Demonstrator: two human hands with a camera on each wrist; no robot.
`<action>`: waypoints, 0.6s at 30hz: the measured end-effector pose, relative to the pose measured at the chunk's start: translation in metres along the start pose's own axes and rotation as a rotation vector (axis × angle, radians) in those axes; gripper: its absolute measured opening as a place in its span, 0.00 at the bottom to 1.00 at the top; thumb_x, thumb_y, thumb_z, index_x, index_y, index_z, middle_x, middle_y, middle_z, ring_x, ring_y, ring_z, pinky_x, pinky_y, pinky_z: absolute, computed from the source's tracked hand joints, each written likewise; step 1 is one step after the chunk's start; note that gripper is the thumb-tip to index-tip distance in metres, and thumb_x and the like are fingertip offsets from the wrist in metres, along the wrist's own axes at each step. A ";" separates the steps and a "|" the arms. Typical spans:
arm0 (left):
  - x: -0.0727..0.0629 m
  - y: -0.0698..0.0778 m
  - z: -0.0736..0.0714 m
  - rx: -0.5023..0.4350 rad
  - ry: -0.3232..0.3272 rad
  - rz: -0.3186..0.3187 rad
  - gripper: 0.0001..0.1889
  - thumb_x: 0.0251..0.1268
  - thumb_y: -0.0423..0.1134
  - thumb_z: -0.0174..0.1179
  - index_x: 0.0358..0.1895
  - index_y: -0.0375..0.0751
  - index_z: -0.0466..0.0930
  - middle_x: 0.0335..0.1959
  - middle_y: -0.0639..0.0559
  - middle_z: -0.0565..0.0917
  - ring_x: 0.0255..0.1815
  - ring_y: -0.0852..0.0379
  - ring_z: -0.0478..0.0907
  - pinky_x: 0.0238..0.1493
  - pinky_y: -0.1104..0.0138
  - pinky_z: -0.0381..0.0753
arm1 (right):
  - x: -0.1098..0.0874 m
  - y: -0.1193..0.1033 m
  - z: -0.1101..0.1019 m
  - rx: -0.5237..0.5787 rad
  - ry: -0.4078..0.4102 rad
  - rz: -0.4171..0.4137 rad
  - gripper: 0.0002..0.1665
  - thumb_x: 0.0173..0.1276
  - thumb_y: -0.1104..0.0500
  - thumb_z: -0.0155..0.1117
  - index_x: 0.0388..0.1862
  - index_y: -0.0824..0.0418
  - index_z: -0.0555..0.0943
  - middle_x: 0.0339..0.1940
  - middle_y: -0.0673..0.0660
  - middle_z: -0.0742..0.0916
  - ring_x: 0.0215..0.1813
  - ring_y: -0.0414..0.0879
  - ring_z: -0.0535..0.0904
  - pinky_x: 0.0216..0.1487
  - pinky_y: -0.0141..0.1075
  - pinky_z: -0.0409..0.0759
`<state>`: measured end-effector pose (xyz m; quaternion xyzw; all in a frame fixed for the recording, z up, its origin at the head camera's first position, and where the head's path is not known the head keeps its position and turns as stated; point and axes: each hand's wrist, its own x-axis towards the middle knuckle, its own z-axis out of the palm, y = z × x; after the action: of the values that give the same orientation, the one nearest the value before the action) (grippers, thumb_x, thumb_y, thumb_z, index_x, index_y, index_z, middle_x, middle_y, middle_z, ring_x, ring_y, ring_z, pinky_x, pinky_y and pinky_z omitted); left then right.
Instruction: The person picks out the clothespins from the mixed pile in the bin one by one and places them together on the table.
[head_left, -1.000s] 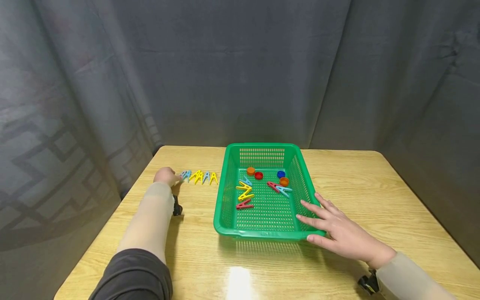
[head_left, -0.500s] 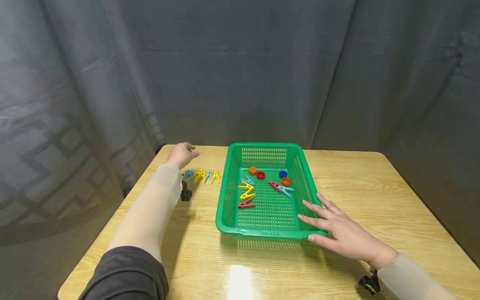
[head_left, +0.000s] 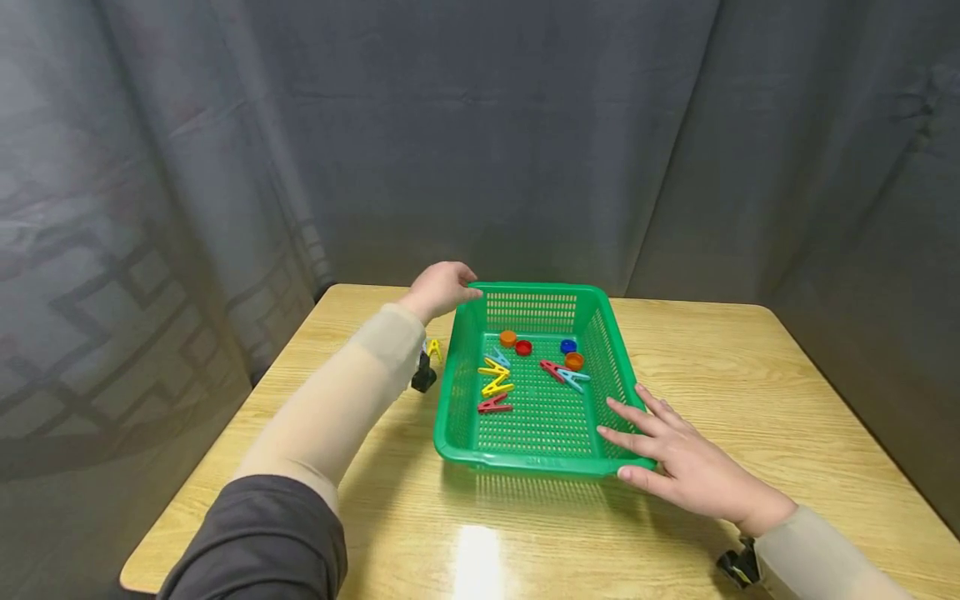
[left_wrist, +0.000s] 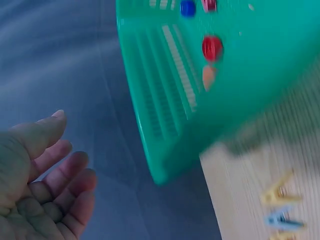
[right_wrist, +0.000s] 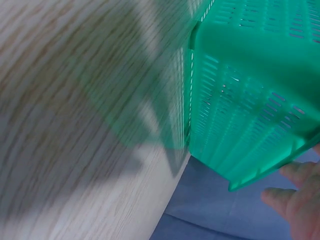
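My left hand is by the far left corner of the green basket. In the left wrist view, its fingers are loosely bent, hold nothing and stand apart from the rim. My right hand has its fingers spread over the basket's near right corner. Inside the basket, a light blue clothespin, yellow clothespins and a red clothespin lie along the left. A red and a light blue clothespin touch at centre right. Orange, red and blue bottle caps lie toward the back.
Left of the basket, a yellow clothespin lies on the wooden table; my left arm covers others there, and the left wrist view shows a light blue clothespin among them. Grey curtains hang behind and at both sides.
My left hand has left the clothespins on the table, risen, and moved right to the basket's far left corner. My right hand stays at the near right corner.
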<state>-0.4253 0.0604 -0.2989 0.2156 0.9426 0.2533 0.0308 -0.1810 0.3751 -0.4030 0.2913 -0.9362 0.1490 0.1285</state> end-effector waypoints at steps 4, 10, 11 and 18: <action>0.005 0.026 0.018 0.076 -0.044 0.068 0.21 0.65 0.46 0.62 0.59 0.42 0.78 0.55 0.48 0.80 0.54 0.51 0.76 0.55 0.60 0.73 | -0.001 0.001 0.000 0.008 -0.005 0.011 0.27 0.66 0.47 0.64 0.64 0.49 0.77 0.74 0.54 0.67 0.76 0.63 0.47 0.73 0.36 0.34; 0.007 0.055 0.049 0.112 -0.139 0.114 0.23 0.66 0.47 0.62 0.61 0.43 0.76 0.60 0.50 0.78 0.59 0.53 0.74 0.58 0.61 0.73 | -0.001 0.001 0.001 0.022 -0.027 0.047 0.28 0.67 0.46 0.64 0.65 0.46 0.76 0.74 0.52 0.66 0.77 0.62 0.46 0.72 0.54 0.47; 0.007 0.058 0.054 0.112 -0.152 0.118 0.22 0.66 0.47 0.62 0.61 0.44 0.76 0.60 0.51 0.78 0.59 0.52 0.74 0.57 0.61 0.73 | -0.001 0.002 0.001 0.023 -0.028 0.051 0.28 0.66 0.45 0.64 0.65 0.46 0.76 0.74 0.52 0.66 0.77 0.62 0.46 0.71 0.56 0.50; 0.007 0.072 0.089 0.130 -0.217 0.137 0.21 0.66 0.46 0.62 0.61 0.44 0.77 0.60 0.51 0.78 0.59 0.53 0.74 0.58 0.62 0.73 | 0.000 0.001 0.003 0.022 -0.029 0.056 0.27 0.66 0.45 0.64 0.64 0.45 0.76 0.74 0.52 0.66 0.77 0.62 0.46 0.67 0.61 0.55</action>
<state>-0.3884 0.1607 -0.3410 0.3071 0.9312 0.1686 0.1012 -0.1818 0.3751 -0.4057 0.2685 -0.9440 0.1586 0.1075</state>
